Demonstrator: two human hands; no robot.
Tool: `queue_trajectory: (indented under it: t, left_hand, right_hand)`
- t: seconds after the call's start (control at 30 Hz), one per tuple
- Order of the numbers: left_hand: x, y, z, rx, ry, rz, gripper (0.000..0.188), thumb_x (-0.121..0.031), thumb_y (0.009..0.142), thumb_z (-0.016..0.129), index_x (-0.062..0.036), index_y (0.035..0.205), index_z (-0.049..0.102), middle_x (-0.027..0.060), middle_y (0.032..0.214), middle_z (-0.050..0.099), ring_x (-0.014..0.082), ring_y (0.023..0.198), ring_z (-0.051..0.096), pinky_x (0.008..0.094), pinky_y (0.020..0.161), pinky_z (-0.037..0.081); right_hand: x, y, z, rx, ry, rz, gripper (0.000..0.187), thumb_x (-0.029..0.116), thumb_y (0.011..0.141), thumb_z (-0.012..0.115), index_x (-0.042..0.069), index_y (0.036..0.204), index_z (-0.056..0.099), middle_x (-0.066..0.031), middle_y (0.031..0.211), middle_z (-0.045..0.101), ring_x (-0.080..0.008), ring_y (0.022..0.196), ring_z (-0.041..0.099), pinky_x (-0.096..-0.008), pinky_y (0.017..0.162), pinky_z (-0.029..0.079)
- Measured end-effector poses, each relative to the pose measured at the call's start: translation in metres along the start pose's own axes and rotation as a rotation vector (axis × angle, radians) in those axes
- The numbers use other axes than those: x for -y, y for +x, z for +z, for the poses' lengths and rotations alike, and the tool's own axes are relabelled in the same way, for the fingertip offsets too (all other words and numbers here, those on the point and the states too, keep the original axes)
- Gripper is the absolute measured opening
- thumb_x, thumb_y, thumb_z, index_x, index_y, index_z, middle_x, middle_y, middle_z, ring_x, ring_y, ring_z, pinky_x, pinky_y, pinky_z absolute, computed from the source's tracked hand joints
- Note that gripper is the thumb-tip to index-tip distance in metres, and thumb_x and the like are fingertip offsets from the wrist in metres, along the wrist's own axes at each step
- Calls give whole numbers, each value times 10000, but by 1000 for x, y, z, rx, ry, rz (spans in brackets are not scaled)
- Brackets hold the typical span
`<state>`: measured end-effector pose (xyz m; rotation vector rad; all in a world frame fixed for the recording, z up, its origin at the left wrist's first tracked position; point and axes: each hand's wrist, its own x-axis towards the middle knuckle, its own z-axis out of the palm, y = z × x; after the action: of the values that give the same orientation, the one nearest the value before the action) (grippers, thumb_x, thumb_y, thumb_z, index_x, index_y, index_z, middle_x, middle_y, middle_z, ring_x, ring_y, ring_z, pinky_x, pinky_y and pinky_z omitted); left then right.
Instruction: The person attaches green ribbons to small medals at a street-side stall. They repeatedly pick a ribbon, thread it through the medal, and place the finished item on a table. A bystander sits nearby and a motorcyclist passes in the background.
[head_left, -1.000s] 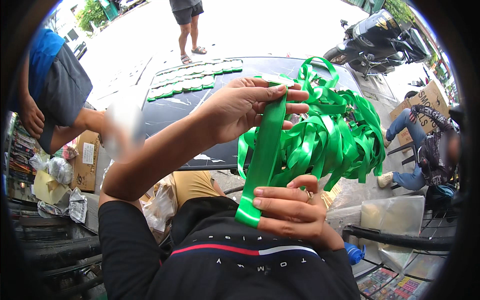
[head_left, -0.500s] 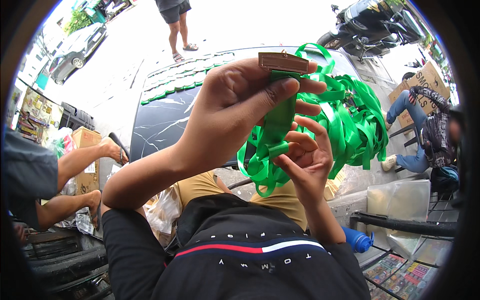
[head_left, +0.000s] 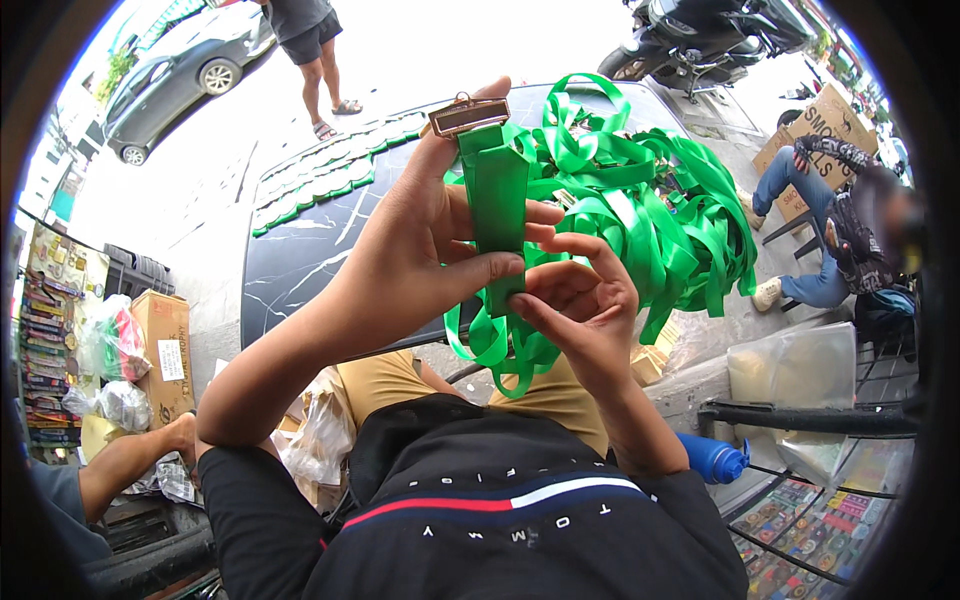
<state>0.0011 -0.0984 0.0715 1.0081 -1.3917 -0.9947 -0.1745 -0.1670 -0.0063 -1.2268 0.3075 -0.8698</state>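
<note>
Being gripped by half-curled left hand (head_left: 412,245) and pinching right hand (head_left: 592,312): green ribbon (head_left: 498,195), metal clip (head_left: 470,119) at 12 o'clock.

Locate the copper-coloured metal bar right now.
In the head view, the copper-coloured metal bar sits at upper centre, at the top end of the folded green ribbon held in the left hand.

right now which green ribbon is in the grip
The folded ribbon topped by a metal bar, held by the left grip, right grip at its lower end; others lie in the tangled pile.
</note>
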Motion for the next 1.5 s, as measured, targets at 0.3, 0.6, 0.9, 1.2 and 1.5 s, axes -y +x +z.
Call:
queue_trajectory:
  t: [0.3, 0.6, 0.9, 1.2, 1.5]
  left_hand:
    - [4, 3, -2, -253, -55, 40, 871, 124, 839, 617, -92, 1477, 65, 271, 1177, 612, 322, 1068, 646, 395, 900, 547]
    - [-2, 6, 11, -370, -39, 9, 899, 108, 800, 647, -105, 1508, 135, 253, 1163, 626, 279, 1040, 664, 354, 881, 542]
    - [-1, 6, -1, -371, -125, -44, 859, 98, 812, 649, -98, 1495, 166, 248, 1177, 620, 278, 1058, 654, 358, 881, 540]
    - [-4, -2, -19, -367, -350, -205, 816, 66, 816, 674, 0, 1446, 160, 276, 1238, 562, 324, 1127, 614, 401, 959, 509]
    - [-3, -18, -45, -303, -500, -313, 898, 57, 807, 692, -6, 1459, 77, 265, 1290, 541, 303, 1176, 589, 386, 996, 483]
  right_hand:
    - [-9, 9, 3, -163, -718, -719, 532, 181, 608, 920, 70, 1011, 592, -112, 1086, 535, -211, 974, 571, -340, 805, 497]
    - [-8, 14, 11, -127, -588, -789, 337, 47, 693, 827, 76, 956, 618, -81, 945, 566, -206, 847, 586, -310, 694, 485]
    - [0, 14, 5, -36, -942, -930, 312, 121, 772, 768, 122, 1051, 628, -89, 1067, 518, -235, 972, 540, -365, 815, 453]
    - [34, 42, -5, 343, -1251, -1272, 284, 83, 764, 652, 83, 1043, 703, -26, 1064, 625, -132, 945, 621, -280, 794, 466]
    - [56, 56, 21, 634, -1296, -1288, 272, 75, 723, 706, 32, 991, 696, -36, 908, 603, -134, 797, 593, -286, 752, 506]
